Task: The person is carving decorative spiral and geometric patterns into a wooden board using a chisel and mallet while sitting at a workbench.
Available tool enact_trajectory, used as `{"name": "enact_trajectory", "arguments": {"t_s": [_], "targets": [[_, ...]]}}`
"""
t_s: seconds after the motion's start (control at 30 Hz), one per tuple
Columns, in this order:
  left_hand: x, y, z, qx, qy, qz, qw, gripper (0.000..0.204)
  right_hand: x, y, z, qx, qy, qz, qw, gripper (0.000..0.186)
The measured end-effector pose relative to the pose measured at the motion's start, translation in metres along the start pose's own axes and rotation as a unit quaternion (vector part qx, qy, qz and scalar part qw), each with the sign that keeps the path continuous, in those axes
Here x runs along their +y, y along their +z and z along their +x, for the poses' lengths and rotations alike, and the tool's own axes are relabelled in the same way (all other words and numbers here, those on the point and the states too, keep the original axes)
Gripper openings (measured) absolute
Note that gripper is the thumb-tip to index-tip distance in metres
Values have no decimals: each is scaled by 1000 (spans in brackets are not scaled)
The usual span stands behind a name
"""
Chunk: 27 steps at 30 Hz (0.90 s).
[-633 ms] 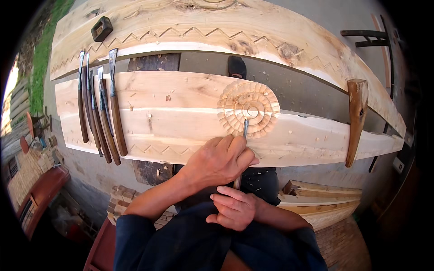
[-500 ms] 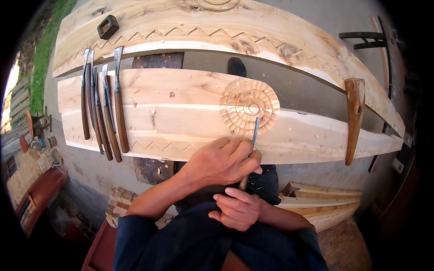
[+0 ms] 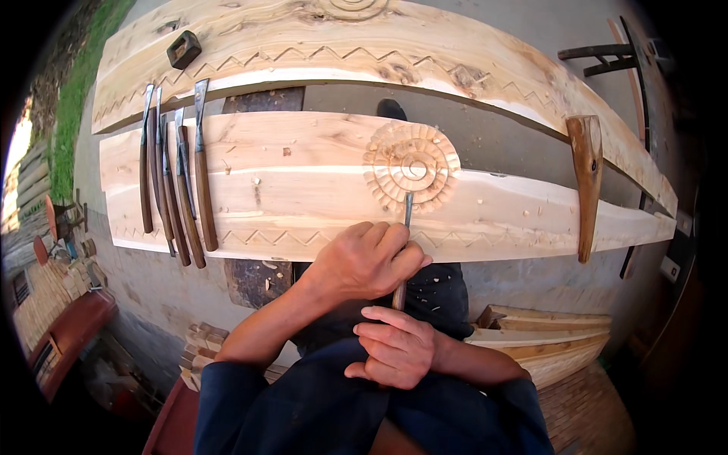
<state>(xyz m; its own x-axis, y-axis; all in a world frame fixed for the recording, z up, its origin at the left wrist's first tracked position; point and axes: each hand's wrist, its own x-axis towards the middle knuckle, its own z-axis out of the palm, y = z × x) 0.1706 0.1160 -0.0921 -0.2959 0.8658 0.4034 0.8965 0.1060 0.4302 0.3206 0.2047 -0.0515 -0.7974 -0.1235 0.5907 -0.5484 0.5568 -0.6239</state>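
My left hand (image 3: 368,262) is closed round the shaft of a chisel (image 3: 406,212), whose metal tip rests at the lower inner rings of a round carved rosette (image 3: 394,152) on a pale plank (image 3: 296,189). Lower down, my right hand (image 3: 390,345) has its fingers curled at the butt of the chisel’s wooden handle, close to my body. A zigzag line is cut along the plank’s near edge. Several chisels (image 3: 201,167) with dark wooden handles lie across the plank’s left part. A wooden mallet (image 3: 585,178) lies across its narrow right end.
A second carved plank (image 3: 341,53) lies beyond, with a dark block (image 3: 183,50) on it. A dark support (image 3: 595,51) stands at far right, stacked boards (image 3: 546,334) at lower right, small wood blocks (image 3: 201,345) and a red curved object (image 3: 80,318) at lower left.
The chisel tip swung right of the rosette’s centre half a second ago and is now back left, just below it, more upright. Both planks appear slightly higher in view.
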Motion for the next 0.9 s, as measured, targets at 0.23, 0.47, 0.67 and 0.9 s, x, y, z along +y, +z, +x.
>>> {"name": "enact_trajectory", "arguments": {"t_s": [0.23,0.47,0.67,0.9], "targets": [[0,0,0,9,-15,-8,1000,41,1,2,2,6,1,8,1000,50],[-1,2,-1,5,-24,-7,1000,40,3,2,4,5,4,10,1000,49],[0,-4,-2,-28,-31,-7,999,32,5,4,7,10,-4,4,1000,51],[-1,-4,-3,-70,-37,-3,997,16,12,11,0,17,-35,-13,999,51]]}}
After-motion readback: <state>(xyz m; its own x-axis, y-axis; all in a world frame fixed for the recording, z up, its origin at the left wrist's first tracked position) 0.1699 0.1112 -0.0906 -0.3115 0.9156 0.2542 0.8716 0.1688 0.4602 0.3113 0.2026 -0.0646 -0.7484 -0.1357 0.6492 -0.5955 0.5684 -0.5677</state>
